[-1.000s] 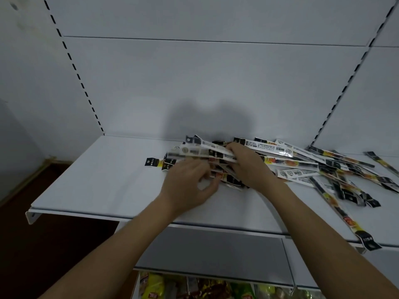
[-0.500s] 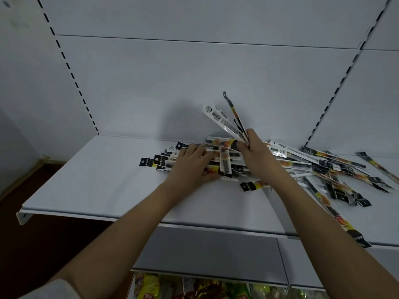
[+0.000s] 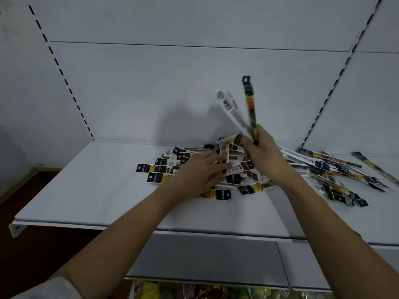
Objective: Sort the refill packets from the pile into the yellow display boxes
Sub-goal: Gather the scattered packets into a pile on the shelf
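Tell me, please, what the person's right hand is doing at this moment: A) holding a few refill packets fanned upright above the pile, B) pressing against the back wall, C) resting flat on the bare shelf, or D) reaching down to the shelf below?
A: the right hand has its grip closed on a few refill packets that fan upward above the pile, while the left hand lies on the pile.

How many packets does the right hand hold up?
3 visible: two white packets fanned left, one dark packet nearly upright, all in the right hand. Others may be hidden behind them.
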{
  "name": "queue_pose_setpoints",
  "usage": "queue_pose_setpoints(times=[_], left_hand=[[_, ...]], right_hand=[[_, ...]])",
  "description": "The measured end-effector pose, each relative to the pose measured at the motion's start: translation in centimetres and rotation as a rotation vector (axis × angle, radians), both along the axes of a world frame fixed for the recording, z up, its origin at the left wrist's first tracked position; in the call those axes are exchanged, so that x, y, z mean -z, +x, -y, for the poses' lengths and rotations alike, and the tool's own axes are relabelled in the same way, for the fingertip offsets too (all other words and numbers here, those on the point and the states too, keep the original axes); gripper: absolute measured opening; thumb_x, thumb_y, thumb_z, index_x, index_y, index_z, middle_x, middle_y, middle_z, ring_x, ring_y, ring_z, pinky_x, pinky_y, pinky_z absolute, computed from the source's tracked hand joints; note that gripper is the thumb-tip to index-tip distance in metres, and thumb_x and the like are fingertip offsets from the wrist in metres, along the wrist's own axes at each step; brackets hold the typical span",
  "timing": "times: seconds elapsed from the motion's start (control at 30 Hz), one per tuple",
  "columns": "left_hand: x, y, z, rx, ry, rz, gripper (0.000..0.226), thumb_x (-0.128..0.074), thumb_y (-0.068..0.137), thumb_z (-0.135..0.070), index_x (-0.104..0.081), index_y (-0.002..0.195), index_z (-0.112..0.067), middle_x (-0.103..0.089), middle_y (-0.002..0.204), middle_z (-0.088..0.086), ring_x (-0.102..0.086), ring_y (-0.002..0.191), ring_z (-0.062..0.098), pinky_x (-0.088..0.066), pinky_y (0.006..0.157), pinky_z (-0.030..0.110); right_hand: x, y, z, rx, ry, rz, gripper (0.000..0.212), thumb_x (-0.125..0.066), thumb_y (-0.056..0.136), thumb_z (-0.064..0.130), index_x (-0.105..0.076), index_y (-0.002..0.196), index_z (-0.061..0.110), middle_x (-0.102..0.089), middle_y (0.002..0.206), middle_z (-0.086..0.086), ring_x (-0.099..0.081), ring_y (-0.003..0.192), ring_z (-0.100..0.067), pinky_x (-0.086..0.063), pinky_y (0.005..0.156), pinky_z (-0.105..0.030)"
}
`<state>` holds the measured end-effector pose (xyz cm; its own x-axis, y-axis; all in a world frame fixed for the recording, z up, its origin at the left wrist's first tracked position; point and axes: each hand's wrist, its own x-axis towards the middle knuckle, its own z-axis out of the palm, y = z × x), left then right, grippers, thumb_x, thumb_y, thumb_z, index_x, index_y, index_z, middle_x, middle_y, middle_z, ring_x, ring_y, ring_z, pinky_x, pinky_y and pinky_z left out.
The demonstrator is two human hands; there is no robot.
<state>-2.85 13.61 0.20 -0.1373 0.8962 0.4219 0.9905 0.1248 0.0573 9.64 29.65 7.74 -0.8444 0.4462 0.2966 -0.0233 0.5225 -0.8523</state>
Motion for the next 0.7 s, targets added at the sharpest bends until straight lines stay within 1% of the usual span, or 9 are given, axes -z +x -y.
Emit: queue_pose_setpoints(times=[0.1, 0.23, 0.3, 0.33, 0.37, 0.4, 0.5, 0.6, 0.7], left_hand=[[-0.8, -0.4, -1.5, 0.024, -0.014, -0.059, 0.03, -0.051, 0.099, -0.028, -0.067, 0.123, -0.017, -0.064, 0.131, 0.005, -0.055, 0.125, 0.025, -0.046, 0.103, 0.05], [-3.3, 0.0, -2.7, -0.041, 0.238, -0.166, 0.029, -0.069, 0.086, -0.005, -0.065, 0.114, -0.007, -0.07, 0.116, 0.015, -0.066, 0.11, 0.03, -0.04, 0.104, 0.042], [-5.3, 0.5, -2.3, -0.008, 0.402, -0.166, 0.022, -0.06, 0.088, -0.008, -0.056, 0.109, -0.01, -0.072, 0.091, 0.013, -0.068, 0.083, 0.029, -0.052, 0.09, 0.038], [-6.2, 0.7, -1.9, 0.01, 0.436, -0.18, 0.019, -0.057, 0.09, -0.01, -0.051, 0.108, -0.013, -0.067, 0.079, 0.009, -0.061, 0.068, 0.024, -0.056, 0.072, 0.034], [-6.8, 0.9, -1.5, 0.018, 0.436, -0.223, 0.018, -0.056, 0.09, -0.011, -0.049, 0.106, -0.016, -0.061, 0.073, 0.005, -0.051, 0.059, 0.017, -0.051, 0.056, 0.028], [-7.0, 1.2, -1.1, 0.024, 0.419, -0.284, 0.018, -0.057, 0.091, -0.012, -0.049, 0.106, -0.018, -0.057, 0.071, 0.003, -0.046, 0.057, 0.014, -0.043, 0.05, 0.024], [-4.6, 2.9, 0.2, 0.039, 0.274, -0.322, 0.019, -0.052, 0.097, -0.021, -0.061, 0.114, -0.018, -0.061, 0.085, 0.003, -0.053, 0.069, 0.015, -0.044, 0.06, 0.025], [0.2, 4.6, 1.6, -0.093, 0.056, -0.181, 0.042, -0.037, 0.103, -0.034, -0.054, 0.137, -0.017, -0.056, 0.11, 0.005, -0.05, 0.095, 0.02, -0.049, 0.079, 0.035], [1.9, 4.6, 2.0, -0.188, 0.015, -0.04, 0.046, -0.035, 0.098, -0.032, -0.056, 0.133, -0.012, -0.053, 0.126, 0.008, -0.045, 0.116, 0.026, -0.046, 0.096, 0.047]], right_hand=[[-0.8, 0.7, -0.6, 0.062, -0.052, -0.076, 0.012, -0.044, 0.105, 0.013, -0.049, 0.098, 0.022, -0.053, 0.074, -0.003, -0.049, 0.051, -0.002, -0.045, 0.051, -0.017], [-0.8, 0.7, -0.8, 0.133, -0.165, -0.175, 0.01, -0.046, 0.103, 0.01, -0.052, 0.111, 0.012, -0.06, 0.09, -0.009, -0.058, 0.063, -0.009, -0.052, 0.06, -0.026], [-0.9, 0.5, -1.1, 0.196, -0.214, -0.238, 0.012, -0.048, 0.099, 0.006, -0.053, 0.109, 0.001, -0.061, 0.091, -0.018, -0.064, 0.066, -0.014, -0.055, 0.063, -0.027], [-1.1, 0.4, -1.1, 0.214, -0.235, -0.264, 0.014, -0.049, 0.097, 0.005, -0.054, 0.107, -0.004, -0.062, 0.092, -0.023, -0.068, 0.067, -0.016, -0.059, 0.066, -0.032], [-1.3, 0.2, -1.1, 0.22, -0.264, -0.285, 0.013, -0.049, 0.095, 0.004, -0.055, 0.102, -0.005, -0.063, 0.091, -0.024, -0.07, 0.069, -0.019, -0.061, 0.07, -0.039], [-1.5, 0.1, -1.0, 0.207, -0.301, -0.304, 0.009, -0.048, 0.095, 0.002, -0.056, 0.095, -0.002, -0.064, 0.085, -0.02, -0.071, 0.069, -0.021, -0.062, 0.073, -0.043], [-2.1, -0.3, -0.3, 0.115, -0.461, -0.36, 0.028, -0.045, 0.094, -0.007, -0.05, 0.072, 0.009, -0.055, 0.057, 0.004, -0.066, 0.06, -0.018, -0.059, 0.064, -0.032], [-2.2, -0.8, 0.3, -0.012, -0.52, -0.372, 0.029, -0.048, 0.09, -0.004, -0.051, 0.068, 0.016, -0.044, 0.065, 0.0, -0.054, 0.062, -0.02, -0.05, 0.056, -0.026], [-2.6, -1.1, 0.8, -0.184, -0.592, -0.397, 0.029, -0.046, 0.076, -0.002, -0.054, 0.064, 0.023, -0.045, 0.067, 0.004, -0.045, 0.059, -0.011, -0.04, 0.055, -0.027]])
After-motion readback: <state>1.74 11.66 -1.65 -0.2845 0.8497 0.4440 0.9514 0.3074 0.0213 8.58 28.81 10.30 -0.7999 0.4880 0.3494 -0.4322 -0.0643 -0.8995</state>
